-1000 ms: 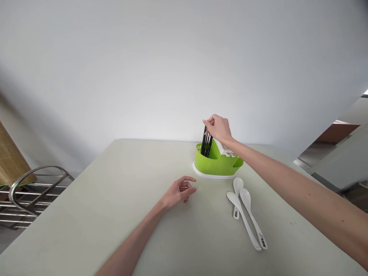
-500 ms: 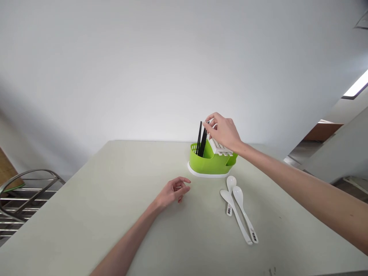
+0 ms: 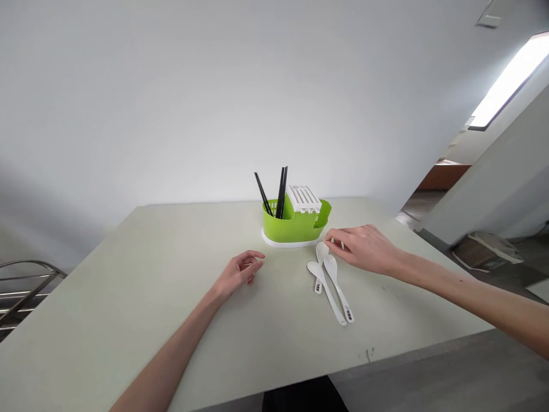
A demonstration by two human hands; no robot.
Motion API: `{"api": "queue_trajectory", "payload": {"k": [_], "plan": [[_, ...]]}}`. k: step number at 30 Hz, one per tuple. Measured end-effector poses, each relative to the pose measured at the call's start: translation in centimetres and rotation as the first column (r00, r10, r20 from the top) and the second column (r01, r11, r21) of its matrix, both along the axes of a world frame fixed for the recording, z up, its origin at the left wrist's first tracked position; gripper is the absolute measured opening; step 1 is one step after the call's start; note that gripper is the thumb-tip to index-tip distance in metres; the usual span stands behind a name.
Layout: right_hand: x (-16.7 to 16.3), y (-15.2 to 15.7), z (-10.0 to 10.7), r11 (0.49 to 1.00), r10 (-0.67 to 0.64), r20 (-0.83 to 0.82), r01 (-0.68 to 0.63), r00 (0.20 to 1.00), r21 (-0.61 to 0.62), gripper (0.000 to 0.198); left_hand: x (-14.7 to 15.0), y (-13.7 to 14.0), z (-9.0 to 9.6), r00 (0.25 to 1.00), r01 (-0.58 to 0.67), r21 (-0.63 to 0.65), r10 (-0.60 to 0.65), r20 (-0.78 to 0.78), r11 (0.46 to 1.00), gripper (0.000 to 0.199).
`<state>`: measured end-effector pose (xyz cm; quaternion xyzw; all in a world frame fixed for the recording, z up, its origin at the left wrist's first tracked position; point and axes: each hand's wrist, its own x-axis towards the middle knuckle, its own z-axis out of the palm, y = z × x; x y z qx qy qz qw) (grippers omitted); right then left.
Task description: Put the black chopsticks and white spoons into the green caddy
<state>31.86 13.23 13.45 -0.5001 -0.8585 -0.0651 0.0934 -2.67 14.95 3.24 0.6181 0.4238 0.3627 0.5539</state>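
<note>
My right hand (image 3: 358, 245) is at the near right of the green utensil holder, thumb and forefinger pinched at the bowl rim of a short white spoon (image 3: 322, 249). That spoon lies on the table, partly beneath two longer white spoons (image 3: 330, 294), (image 3: 342, 297) whose handles point toward me. My left hand (image 3: 238, 273) rests on the table left of the spoons, fingers loosely curled and apart, holding nothing. Black chopsticks (image 3: 282, 191) stand in the left compartment of the green holder (image 3: 291, 229), some leaning left. A white slotted rack (image 3: 303, 198) sits on its middle.
The holder stands on a white base (image 3: 274, 242) near the back of the pale table (image 3: 171, 274), before a white wall (image 3: 206, 103). A metal rack (image 3: 30, 286) is beyond the table's left edge. A box-like thing (image 3: 486, 250) lies on the floor at right.
My right hand has come down from above the holder, by the chopsticks, to the short spoon. Some chopsticks now lean left. The view has shifted; my left hand stays on the table.
</note>
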Motion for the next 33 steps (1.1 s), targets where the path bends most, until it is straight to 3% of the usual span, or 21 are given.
{"api": "queue_trajectory", "payload": {"k": [6, 10, 13, 15, 16, 19, 25, 29, 33], "plan": [[1.8, 0.1, -2.8, 0.93, -0.18, 0.063, 0.191, 0.982, -0.314, 0.019, 0.3, -0.2, 0.2, 0.999, -0.03, 0.004, 0.03, -0.026, 1.0, 0.046], [2.1, 0.9, -5.8, 0.854, -0.315, 0.057, 0.309, 0.948, -0.42, 0.03, 0.4, -0.2, 0.3, 0.999, -0.037, 0.01, 0.037, -0.022, 0.999, 0.048], [2.2, 2.0, -7.8, 0.739, -0.429, -0.032, 0.331, 0.903, -0.586, 0.041, 0.4, -0.2, 0.3, 0.999, -0.033, 0.008, 0.033, -0.017, 0.999, 0.047], [2.2, 2.8, -9.0, 0.658, -0.496, -0.119, 0.283, 0.86, -0.698, 0.04, 0.3, -0.1, 0.2, 0.999, -0.034, 0.002, 0.034, -0.005, 0.999, 0.046], [2.2, 3.2, -9.5, 0.642, -0.517, -0.161, 0.256, 0.84, -0.723, 0.035, 0.2, -0.1, 0.1, 0.999, -0.033, -0.001, 0.033, 0.002, 0.999, 0.046], [2.0, 4.0, -10.4, 0.657, -0.537, -0.229, 0.232, 0.812, -0.717, 0.023, 0.1, 0.1, -0.1, 0.999, -0.032, 0.004, 0.032, 0.017, 0.999, 0.045], [2.2, 4.2, -9.9, 0.688, -0.516, -0.24, 0.231, 0.823, -0.688, 0.033, 0.0, -0.1, 0.0, 0.999, -0.034, 0.004, 0.034, -0.004, 0.999, 0.046], [3.4, 4.4, -7.3, 0.74, -0.49, -0.251, 0.247, 0.835, -0.625, 0.038, 0.1, -0.3, 0.4, 0.999, -0.044, 0.006, 0.044, -0.014, 0.999, 0.048], [3.2, 3.9, -2.2, 0.874, -0.35, -0.349, 0.169, 0.87, -0.455, 0.043, 0.3, -0.5, 0.9, 0.999, -0.048, -0.007, 0.048, -0.02, 0.999, 0.048]]}}
